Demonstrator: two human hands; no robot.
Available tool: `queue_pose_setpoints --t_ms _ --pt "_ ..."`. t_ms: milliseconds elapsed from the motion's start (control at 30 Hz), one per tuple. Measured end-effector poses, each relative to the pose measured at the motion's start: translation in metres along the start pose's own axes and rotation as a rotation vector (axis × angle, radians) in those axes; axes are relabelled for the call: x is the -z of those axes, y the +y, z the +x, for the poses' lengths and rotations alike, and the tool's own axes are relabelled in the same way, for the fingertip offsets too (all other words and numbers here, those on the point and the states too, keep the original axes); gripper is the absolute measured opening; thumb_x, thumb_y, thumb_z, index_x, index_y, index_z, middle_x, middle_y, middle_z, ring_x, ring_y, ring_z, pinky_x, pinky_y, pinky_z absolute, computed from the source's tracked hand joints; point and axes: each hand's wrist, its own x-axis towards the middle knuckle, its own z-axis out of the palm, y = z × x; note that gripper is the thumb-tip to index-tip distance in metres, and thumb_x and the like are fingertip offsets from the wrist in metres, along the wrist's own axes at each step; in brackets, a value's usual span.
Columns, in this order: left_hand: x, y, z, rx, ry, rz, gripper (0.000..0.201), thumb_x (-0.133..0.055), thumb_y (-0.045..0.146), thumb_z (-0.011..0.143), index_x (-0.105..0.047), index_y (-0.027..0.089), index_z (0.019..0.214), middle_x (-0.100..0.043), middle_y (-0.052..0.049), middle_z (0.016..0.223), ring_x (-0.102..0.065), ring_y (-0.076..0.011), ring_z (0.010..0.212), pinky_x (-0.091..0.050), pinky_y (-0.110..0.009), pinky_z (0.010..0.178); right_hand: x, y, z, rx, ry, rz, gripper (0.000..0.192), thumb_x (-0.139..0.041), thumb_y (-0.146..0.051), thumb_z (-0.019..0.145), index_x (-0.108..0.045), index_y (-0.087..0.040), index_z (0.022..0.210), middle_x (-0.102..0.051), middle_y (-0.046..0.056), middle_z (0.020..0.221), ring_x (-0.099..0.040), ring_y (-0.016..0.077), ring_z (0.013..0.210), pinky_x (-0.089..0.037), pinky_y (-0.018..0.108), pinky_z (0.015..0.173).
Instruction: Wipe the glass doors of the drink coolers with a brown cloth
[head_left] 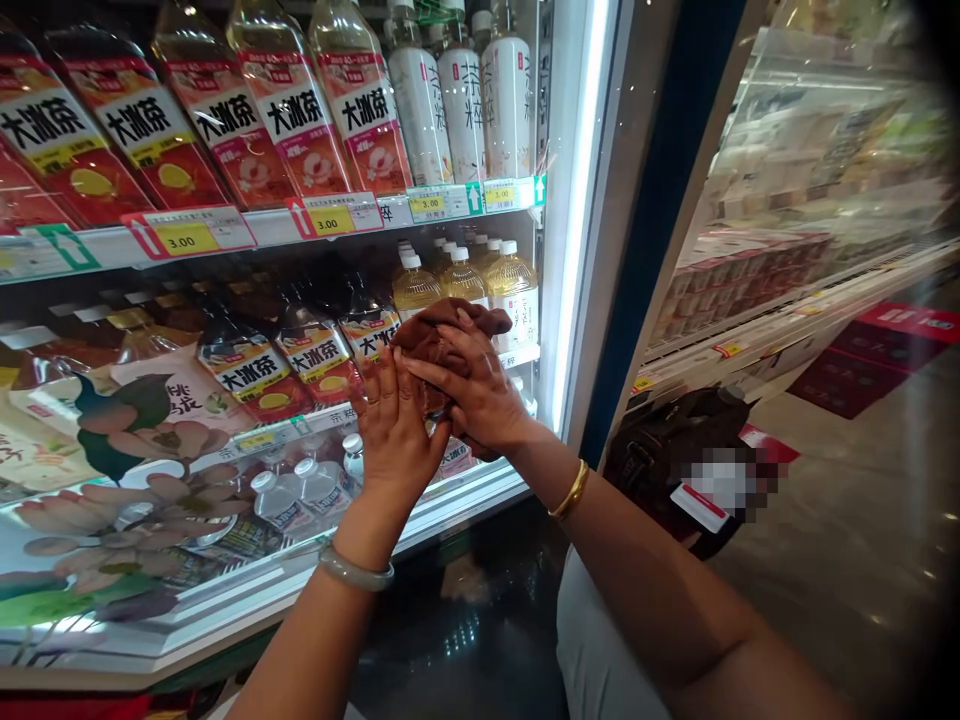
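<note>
My right hand (480,395): squeezing the brown cloth (442,335).
My left hand (394,425): open and flat, pressed on the cloth.
Cloth: bunched between my hands, before the drink bottles (465,280) in the fridge.

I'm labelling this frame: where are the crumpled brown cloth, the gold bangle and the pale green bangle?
crumpled brown cloth (439,325), head view, upper folds.
gold bangle (570,490), head view, band on right wrist.
pale green bangle (356,570), head view, band on left wrist.

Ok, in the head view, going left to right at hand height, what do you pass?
Peach poster on the cooler glass → red-label tea bottles → left hand → right hand holding a brown cloth → lit cooler door frame → black bag → red boxes.
</note>
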Motion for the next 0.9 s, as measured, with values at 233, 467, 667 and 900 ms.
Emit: queue_pose_setpoints --t_ms 233,467,667,900 --pt "0.002 0.011 0.001 -0.062 0.000 0.050 0.096 -0.066 0.038 0.094 -0.008 0.022 0.169 -0.007 -0.016 0.175 0.006 -0.0296 0.164 0.002 -0.057 0.133 0.020 0.020 0.006 -0.099 0.122 0.001 0.044 -0.053 -0.016 0.098 -0.065 -0.038 0.134 -0.048 0.004 0.152 -0.033 0.0262 0.157 -0.039 0.055 0.129" --pt "-0.001 0.012 0.001 -0.032 0.009 -0.012 0.099 -0.065 0.031 0.092 -0.005 0.019 0.169 -0.010 -0.015 0.175 0.006 -0.0291 0.164 0.002 -0.056 0.133 0.002 0.003 0.003 -0.076 0.174 -0.009 0.053 -0.055 -0.008 0.091 -0.064 -0.036 0.135 -0.044 0.005 0.152 -0.030 0.0299 0.158 -0.038 0.058 0.128" --pt "0.003 0.012 0.003 -0.031 0.000 0.005 0.099 -0.064 0.028 0.091 -0.005 0.020 0.169 -0.008 -0.014 0.176 0.004 -0.0299 0.164 0.004 -0.056 0.133 0.007 0.020 -0.002 -0.096 0.205 -0.063 0.049 -0.057 -0.013 0.093 -0.063 -0.039 0.134 -0.047 0.003 0.149 -0.042 0.0261 0.150 -0.046 0.053 0.123" --pt "-0.007 0.026 -0.005 -0.093 -0.043 0.037 0.110 -0.077 0.041 0.086 -0.009 0.018 0.169 -0.010 -0.017 0.175 0.006 -0.0319 0.163 0.004 -0.057 0.133 0.022 0.017 0.019 -0.422 0.513 0.131 0.040 -0.046 -0.021 0.101 -0.060 -0.031 0.138 -0.042 0.009 0.150 -0.040 0.0273 0.152 -0.033 0.058 0.130"
